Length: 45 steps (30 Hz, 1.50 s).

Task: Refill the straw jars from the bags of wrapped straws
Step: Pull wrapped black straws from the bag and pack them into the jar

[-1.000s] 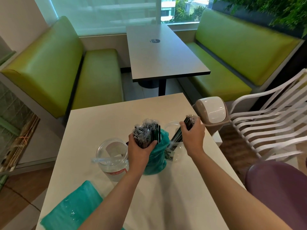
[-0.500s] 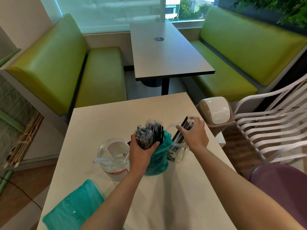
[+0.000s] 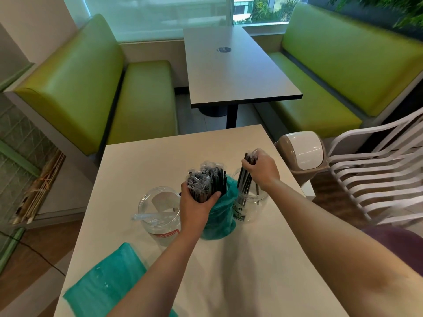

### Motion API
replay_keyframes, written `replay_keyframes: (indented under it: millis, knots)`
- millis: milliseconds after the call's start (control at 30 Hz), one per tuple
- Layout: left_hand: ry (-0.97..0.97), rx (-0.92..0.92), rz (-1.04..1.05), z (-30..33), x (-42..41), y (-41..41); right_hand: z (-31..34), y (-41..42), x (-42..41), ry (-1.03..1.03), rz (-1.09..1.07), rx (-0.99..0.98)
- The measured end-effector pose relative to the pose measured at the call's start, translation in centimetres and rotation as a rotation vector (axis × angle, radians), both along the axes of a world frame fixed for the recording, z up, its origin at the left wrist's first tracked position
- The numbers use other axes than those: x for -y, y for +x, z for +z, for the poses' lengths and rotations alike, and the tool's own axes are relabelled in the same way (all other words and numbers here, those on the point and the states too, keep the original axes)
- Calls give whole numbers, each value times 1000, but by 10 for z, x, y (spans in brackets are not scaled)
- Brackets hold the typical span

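Presently, right hand (image 3: 261, 170) pinches black wrapped straws (image 3: 243, 179) over the clear plastic jar (image 3: 248, 202); left hand (image 3: 196, 202) clenches the bundle (image 3: 207, 181) in the teal bag (image 3: 220, 216). Angled straws may catch the rim and tip the light jar.

Soft daylight comes in through the window (image 3: 160, 17) at the far wall and fills the room evenly; the scene is bright without harsh contrast. The glass is washed out to a pale haze, with only a strip of trees showing clearly. The cream counter (image 3: 142, 161) carries faint, diffuse shadows under the forearms and beside the clear jars. A dull sheen lies on the green bench backs (image 3: 75, 76) and on the dark far table (image 3: 231, 72). Wide-angle distortion bows the straight lines near the edges. The white chair (image 3: 375, 168) at right is smeared by motion blur, and the lower corners look soft.
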<state>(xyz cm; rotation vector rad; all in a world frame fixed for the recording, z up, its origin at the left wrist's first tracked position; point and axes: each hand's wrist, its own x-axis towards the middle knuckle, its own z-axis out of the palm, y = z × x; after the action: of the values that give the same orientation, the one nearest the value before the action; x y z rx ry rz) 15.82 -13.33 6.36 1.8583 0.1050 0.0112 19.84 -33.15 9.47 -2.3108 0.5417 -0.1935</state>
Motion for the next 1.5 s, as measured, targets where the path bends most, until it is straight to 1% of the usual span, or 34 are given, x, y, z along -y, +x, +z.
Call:
replay_keyframes:
  millis: [100,167,300,400,467,533,600,700,767,900,1067,1100,1167,1267,1367,1433,1500]
  knots:
    - [6,4,3,-1,1,1,10,2,2,62,13,8]
    - [6,0,8,-2,1,2,16,4,4,67,27,-17]
    - [2,4,10,-3,1,2,25,11,5,-36,89,-45]
    - [-3,5,11,-2,0,2,24,13,2,-91,93,-138]
    - [-5,6,8,-2,0,1,18,13,-1,-66,62,-183]
    - [-8,6,8,-2,0,1,13,12,-3,33,24,-174]
    - [-7,7,10,-3,0,2,10,9,-4,125,-8,-146]
    - [-10,3,11,-5,0,3,5,4,-4,192,-39,-59]
    - [-19,1,10,-6,1,3,1,-1,-3,208,-40,12]
    - [-30,-2,8,-5,0,2,-2,-19,-8,197,27,59]
    - [-35,1,-4,-5,-1,1,6,-46,-33,131,-52,332]
    - [-35,6,-9,-5,-2,1,7,-50,-40,137,-35,363]
    - [-40,11,-16,-7,-3,1,6,-59,-52,214,56,383]
    - [-68,12,-30,-12,-7,-1,0,-70,-64,291,161,298]
    - [-76,-4,-57,-15,-10,-4,-12,-73,-61,267,137,161]
    - [-81,-16,-80,-18,-13,-6,-15,-72,-56,263,140,112]
    - [-107,-30,-108,-19,-16,-8,-15,-71,-52,250,194,83]
